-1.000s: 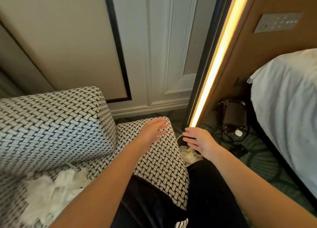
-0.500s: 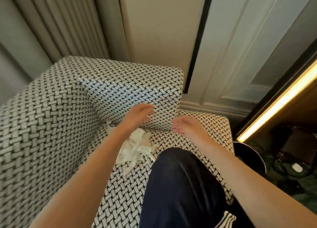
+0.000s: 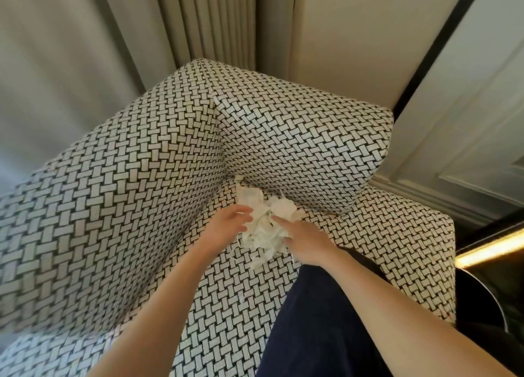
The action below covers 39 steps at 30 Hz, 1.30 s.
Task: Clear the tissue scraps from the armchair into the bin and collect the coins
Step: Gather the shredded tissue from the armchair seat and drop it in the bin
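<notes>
We look down at a basket-weave armchair (image 3: pixel 136 206). A white pile of tissue scraps (image 3: pixel 265 223) sits in the seat's back corner, at twelve o'clock from our hands. Our left hand (image 3: pixel 226 226) and right hand (image 3: pixel 306 240) flank it, fingers loosely spread and touching the scraps. A dark bin (image 3: pixel 479 300) sits at four o'clock.

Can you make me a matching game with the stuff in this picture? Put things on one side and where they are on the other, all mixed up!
Things:
1. tissue scraps
2. left hand
3. right hand
4. bin

Places:
A. right of the tissue pile, touching it
B. on the floor beside the armchair
C. in the seat's back corner
D. left of the tissue pile

Pairs: 1-C, 2-D, 3-A, 4-B
</notes>
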Available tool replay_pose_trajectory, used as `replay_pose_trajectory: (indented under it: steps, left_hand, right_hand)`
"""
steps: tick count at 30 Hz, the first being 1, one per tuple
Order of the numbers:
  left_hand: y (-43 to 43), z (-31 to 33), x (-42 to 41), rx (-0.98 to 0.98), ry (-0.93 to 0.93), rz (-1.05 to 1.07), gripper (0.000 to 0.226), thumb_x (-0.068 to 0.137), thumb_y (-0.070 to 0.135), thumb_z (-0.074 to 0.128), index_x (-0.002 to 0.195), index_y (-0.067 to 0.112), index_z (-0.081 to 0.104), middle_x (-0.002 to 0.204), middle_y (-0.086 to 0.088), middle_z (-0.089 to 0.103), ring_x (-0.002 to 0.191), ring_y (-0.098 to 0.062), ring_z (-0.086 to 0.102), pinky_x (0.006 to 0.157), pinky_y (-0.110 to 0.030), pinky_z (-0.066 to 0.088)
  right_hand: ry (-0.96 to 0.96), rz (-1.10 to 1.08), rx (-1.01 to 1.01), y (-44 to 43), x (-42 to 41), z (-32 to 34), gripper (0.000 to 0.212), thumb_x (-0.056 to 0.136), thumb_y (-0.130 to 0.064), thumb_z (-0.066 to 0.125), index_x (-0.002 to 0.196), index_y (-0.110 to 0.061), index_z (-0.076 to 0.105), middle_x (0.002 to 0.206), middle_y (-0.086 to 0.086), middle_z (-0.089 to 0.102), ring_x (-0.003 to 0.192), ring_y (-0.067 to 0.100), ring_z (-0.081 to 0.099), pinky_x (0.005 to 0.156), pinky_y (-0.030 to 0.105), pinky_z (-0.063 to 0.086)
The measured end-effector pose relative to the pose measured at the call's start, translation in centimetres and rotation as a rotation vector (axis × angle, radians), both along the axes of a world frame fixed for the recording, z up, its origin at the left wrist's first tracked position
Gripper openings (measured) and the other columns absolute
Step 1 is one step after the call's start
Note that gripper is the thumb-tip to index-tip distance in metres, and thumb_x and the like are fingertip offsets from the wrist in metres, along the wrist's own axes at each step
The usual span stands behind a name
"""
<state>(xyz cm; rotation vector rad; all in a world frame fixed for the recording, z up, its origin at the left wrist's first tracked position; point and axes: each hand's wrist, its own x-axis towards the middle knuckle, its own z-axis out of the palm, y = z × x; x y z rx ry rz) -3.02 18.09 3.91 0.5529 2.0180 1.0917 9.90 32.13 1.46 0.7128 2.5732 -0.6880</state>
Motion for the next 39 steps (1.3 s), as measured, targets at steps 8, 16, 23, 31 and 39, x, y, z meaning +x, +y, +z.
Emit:
replay_pose_trajectory:
  steps: [8,16,23,31,39]
  left_hand:
    - [-0.7,-2.7,1.4,0.009,-0.136,0.169,0.018,0.093,0.022,0.052,0.106,0.024,0.064,0.102,0.006,0.068,0.087,-0.01,0.064,0.072,-0.024,0.045]
    - [2.6,-3.2,3.1,0.141,-0.056,0.254,0.018,0.094,0.017,0.05,0.105,0.021,0.065,0.108,0.002,0.067,0.084,-0.005,0.063,0.068,-0.017,0.044]
    - [6.2,-3.9,3.2,0.03,0.282,-0.002,0.034,0.091,0.007,0.05,0.116,0.027,0.059,0.14,0.002,0.044,0.125,-0.021,0.04,0.106,-0.028,0.031]
    - [8.1,-5.3,2.5,-0.239,0.333,-0.228,0.03,0.091,0.013,0.046,0.114,0.024,0.062,0.15,-0.001,0.031,0.136,-0.026,0.018,0.104,-0.03,0.015]
    - [7.0,-4.3,2.3,-0.012,0.227,-0.03,0.027,0.09,0.01,0.05,0.108,0.02,0.068,0.128,0.001,0.056,0.113,-0.017,0.05,0.089,-0.024,0.046]
  right_hand:
    - [0.284,-0.236,-0.184,0.2,0.3,-0.1,0.038,0.097,-0.012,0.038,0.134,-0.011,0.049,0.142,0.005,0.044,0.127,0.017,0.044,0.106,0.028,0.036]
    - [0.769,-0.751,-0.504,2.0,2.0,1.5,0.022,0.085,-0.009,0.06,0.102,-0.02,0.068,0.105,-0.007,0.066,0.094,-0.002,0.059,0.065,0.005,0.045]
    - [0.929,-0.982,-0.537,2.1,2.2,1.3,0.02,0.083,-0.007,0.063,0.095,-0.021,0.069,0.098,-0.001,0.07,0.093,0.011,0.065,0.082,0.025,0.052]
    - [1.017,-1.254,-0.919,2.7,2.2,1.6,0.016,0.087,-0.001,0.06,0.096,-0.011,0.068,0.101,0.011,0.069,0.095,0.019,0.066,0.077,0.024,0.052]
    - [1.08,-1.405,-1.132,3.3,2.7,1.9,0.026,0.087,-0.001,0.059,0.113,0.001,0.061,0.108,0.013,0.067,0.102,0.019,0.064,0.09,0.028,0.051]
